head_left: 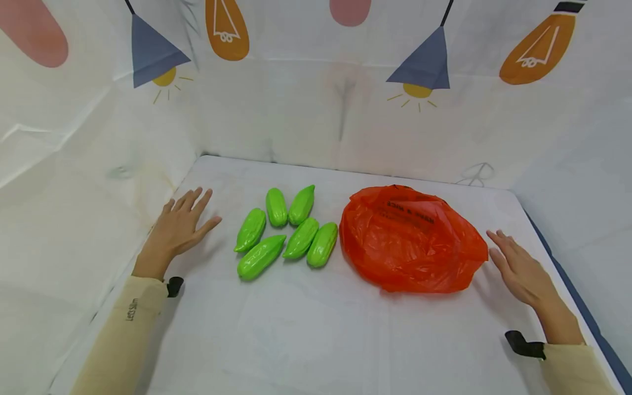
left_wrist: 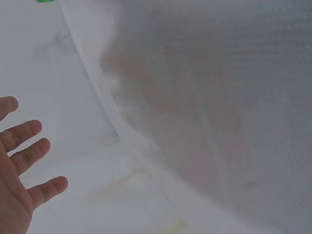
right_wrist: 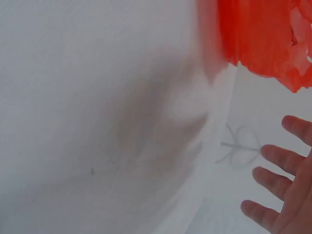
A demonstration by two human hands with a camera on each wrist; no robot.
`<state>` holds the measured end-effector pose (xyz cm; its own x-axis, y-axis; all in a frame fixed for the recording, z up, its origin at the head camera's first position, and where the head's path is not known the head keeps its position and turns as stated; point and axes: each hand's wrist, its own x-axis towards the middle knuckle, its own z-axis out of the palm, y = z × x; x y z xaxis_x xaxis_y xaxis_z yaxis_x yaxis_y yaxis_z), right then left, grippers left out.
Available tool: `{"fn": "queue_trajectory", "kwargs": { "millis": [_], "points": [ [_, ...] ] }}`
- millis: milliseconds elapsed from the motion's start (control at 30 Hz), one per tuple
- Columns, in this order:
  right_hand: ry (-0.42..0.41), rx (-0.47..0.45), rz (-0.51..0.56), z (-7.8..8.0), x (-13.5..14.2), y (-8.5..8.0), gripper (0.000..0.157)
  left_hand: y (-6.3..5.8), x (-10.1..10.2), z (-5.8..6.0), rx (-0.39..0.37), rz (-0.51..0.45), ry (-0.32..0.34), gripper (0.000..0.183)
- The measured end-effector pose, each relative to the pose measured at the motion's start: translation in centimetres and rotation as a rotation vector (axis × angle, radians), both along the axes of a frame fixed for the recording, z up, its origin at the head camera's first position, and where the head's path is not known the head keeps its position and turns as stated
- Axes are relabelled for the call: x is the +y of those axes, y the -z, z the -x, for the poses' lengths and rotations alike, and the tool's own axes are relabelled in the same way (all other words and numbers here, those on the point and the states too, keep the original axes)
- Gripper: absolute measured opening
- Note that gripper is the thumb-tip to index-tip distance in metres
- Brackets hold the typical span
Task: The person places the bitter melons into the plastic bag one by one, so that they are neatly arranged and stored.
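Observation:
Several bright green, ridged vegetables, tapered at one end, lie loosely grouped left of the table's middle. To their right an orange-red plastic bag spreads with its mouth open and dark print on the inside. My left hand is over the table's left side, fingers spread and straight, apart from the vegetables; the left wrist view shows its fingertips around nothing. Beside the bag's right edge, my right hand has its fingers extended and holds nothing. In the right wrist view the bag appears above the fingers.
A white cloth covers the table. Pale sheeting with printed lamps and bulbs rises behind and at the left. A dark blue edge runs along the right side. Dark wrist straps stick out from the sleeves.

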<state>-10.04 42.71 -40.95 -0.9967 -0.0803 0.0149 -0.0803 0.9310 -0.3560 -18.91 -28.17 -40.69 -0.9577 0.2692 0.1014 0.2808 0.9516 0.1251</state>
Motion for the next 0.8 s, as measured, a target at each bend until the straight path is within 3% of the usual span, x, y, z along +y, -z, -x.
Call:
{"fn": "queue_trajectory", "kwargs": {
  "millis": [267, 433, 600, 800],
  "points": [
    [0.006, -0.158, 0.403, 1.4, -0.9, -1.9, 0.064, -0.5, 1.0, 0.0, -0.009, -0.099, 0.067, 0.074],
    [-0.063, -0.115, 0.456, 2.4, -1.0, -2.0, 0.056, -0.5, 2.3, 0.0, -0.005, -0.181, 0.139, 0.072],
    [-0.104, -0.111, 0.507, 3.2, -1.1, -1.8, 0.052, -0.4, 3.9, -0.4, 0.009, -0.252, 0.266, 0.077],
    [-0.147, -0.143, 0.628, 3.8, -1.4, -1.4, 0.048, 0.0, 5.8, -1.1, -0.064, -0.271, 0.405, 0.087]
  ]
}}
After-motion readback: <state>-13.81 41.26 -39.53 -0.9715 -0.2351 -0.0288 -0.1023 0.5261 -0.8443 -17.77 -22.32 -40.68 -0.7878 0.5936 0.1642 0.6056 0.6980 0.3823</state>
